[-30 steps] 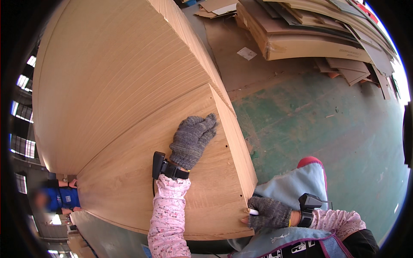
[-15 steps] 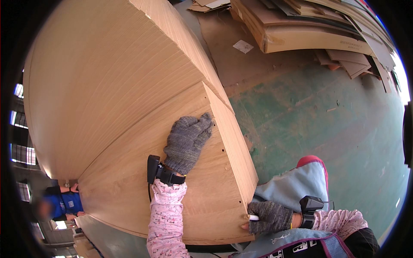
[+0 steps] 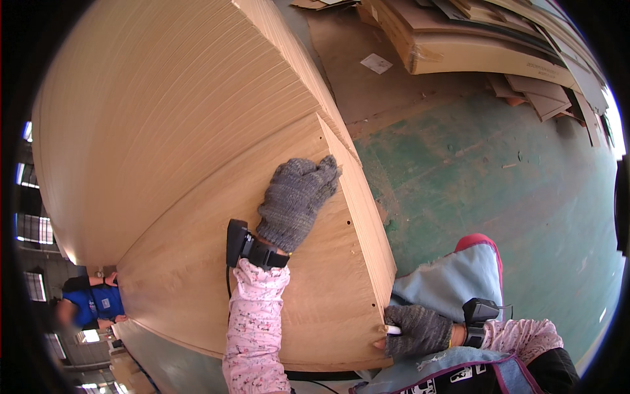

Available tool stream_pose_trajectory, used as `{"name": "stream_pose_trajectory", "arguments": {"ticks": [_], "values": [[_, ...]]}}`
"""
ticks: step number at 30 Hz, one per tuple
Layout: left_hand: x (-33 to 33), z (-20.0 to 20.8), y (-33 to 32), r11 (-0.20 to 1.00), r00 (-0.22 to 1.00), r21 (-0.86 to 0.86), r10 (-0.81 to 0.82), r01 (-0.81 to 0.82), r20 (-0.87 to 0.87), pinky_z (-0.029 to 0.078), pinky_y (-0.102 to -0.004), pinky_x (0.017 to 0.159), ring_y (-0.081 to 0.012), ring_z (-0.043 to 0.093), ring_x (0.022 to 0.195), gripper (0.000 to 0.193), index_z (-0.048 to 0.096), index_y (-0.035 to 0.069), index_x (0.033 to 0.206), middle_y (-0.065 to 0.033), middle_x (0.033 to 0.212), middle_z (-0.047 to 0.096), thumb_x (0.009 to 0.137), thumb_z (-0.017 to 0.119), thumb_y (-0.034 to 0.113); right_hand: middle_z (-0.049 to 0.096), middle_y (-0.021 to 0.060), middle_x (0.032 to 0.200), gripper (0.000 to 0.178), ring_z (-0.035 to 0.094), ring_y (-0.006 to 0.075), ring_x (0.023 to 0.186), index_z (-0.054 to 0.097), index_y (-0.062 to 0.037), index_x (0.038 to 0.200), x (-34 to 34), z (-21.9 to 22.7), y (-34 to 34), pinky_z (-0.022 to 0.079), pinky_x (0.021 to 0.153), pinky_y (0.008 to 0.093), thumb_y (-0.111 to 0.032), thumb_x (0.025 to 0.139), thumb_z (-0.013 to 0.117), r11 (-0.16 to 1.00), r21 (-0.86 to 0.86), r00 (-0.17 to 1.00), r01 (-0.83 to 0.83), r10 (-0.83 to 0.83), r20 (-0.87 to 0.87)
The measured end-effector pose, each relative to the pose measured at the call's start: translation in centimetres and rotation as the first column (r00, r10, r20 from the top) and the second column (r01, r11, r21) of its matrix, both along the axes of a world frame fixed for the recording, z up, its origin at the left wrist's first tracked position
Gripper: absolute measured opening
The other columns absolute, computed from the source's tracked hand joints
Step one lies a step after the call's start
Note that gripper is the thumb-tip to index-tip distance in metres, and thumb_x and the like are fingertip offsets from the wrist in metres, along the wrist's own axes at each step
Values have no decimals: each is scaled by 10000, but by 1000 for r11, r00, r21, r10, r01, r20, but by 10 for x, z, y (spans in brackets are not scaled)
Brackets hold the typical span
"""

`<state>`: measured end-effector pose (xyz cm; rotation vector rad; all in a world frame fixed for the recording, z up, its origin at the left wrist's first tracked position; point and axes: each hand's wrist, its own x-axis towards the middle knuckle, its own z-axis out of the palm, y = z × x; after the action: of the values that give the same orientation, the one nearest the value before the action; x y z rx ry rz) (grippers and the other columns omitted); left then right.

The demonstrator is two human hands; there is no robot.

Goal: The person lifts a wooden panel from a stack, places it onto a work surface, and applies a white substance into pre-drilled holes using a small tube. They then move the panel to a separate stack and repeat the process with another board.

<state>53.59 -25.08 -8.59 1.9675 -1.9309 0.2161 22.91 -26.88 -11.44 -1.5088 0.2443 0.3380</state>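
My left hand (image 3: 298, 202), in a grey knitted glove, rests over a stack of light wood-grain panels (image 3: 315, 295). Its fingers are curled together at the top panel's right edge, beside a row of small dark holes; whatever they may pinch is hidden. At the near right corner, my right hand (image 3: 423, 330), also gloved, is closed around a slim white stick-like object (image 3: 392, 329). Only a short end of it shows past the fingers, and its kind cannot be told. Both wrists carry black strapped devices.
A taller panel stack (image 3: 170, 98) rises at the far left. Across the panels, another person in blue (image 3: 98, 303) has hands on the far edge. Cardboard and boards (image 3: 485, 52) are piled at the back right on the green floor (image 3: 472, 164).
My left hand has shifted slightly away from me along the panel edge, its fingers still curled. My right hand keeps hold of the white stick-like object. The view has tilted a little.
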Motion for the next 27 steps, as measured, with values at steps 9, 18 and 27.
{"name": "stream_pose_trajectory", "arguments": {"ticks": [9,18,27], "values": [[10,2,14,994,992,67,91,-85,-88,432,-418,868,-284,564,944,340,609,56,1181,-100,972,635,868,583,185,583,120,803,360,580,195,764,565,-30,924,1,0,-1,462,664,346,-333,825,734,999,-21,999,-37,37,-39],[14,-6,13,998,999,50,43,-44,31,436,-419,880,-266,563,959,352,603,83,1192,-83,978,621,853,596,176,619,132,870,390,623,217,846,574,-27,1009,2,0,-2,484,713,339,-340,830,725,998,-33,997,-56,54,-56],[12,-1,10,970,978,229,27,-75,207,449,-406,852,-289,556,920,349,614,84,1186,-104,976,609,843,602,152,619,145,872,406,629,235,836,577,-32,1019,4,4,-5,479,716,343,-367,835,713,998,42,991,-45,50,-125]]}}
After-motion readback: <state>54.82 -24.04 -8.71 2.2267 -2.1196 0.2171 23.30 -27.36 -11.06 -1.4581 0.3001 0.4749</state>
